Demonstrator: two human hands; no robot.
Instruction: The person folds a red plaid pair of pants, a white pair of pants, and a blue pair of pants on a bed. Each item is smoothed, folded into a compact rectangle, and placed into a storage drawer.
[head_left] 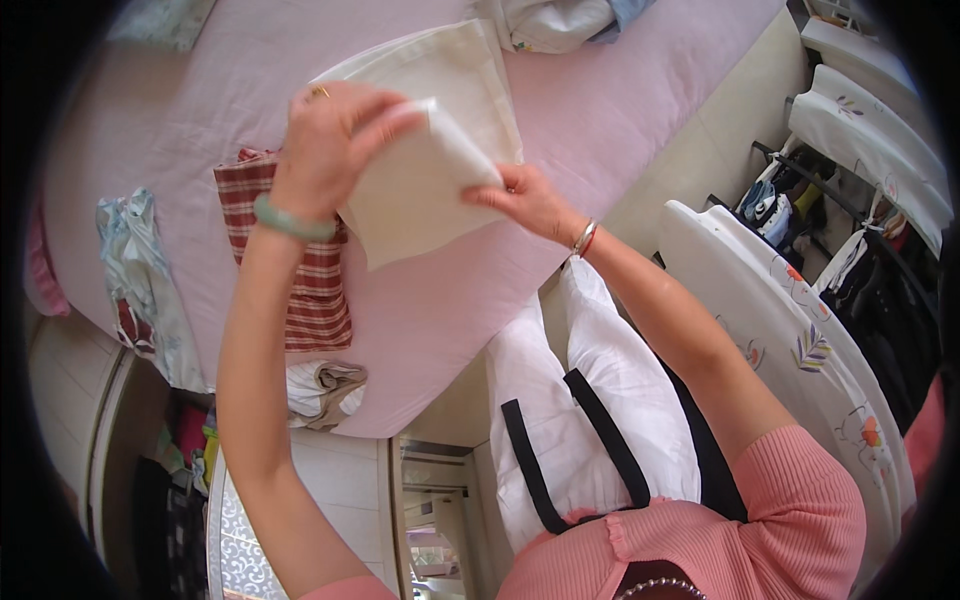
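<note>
A cream-white cloth [420, 205] lies over the pink bed sheet in front of me, its upper edge folded back into a narrow strip. My right hand [525, 200] pinches the near right end of that folded strip between thumb and fingers. At the strip's other end is my left hand [340, 135], slightly blurred, with thumb and fingertips closed on the corner. Beside my left forearm rests a red-and-white checked cloth [318, 290], folded and partly hidden by the arm.
The pink sheet [600, 130] covers the bed. Several other fabrics lie on it: a crumpled pale blue garment [135, 270], a rolled brown-and-white piece [325, 390] and a white bundle [550, 22]. Right of me stand white covered racks [780, 290] with hanging clothes.
</note>
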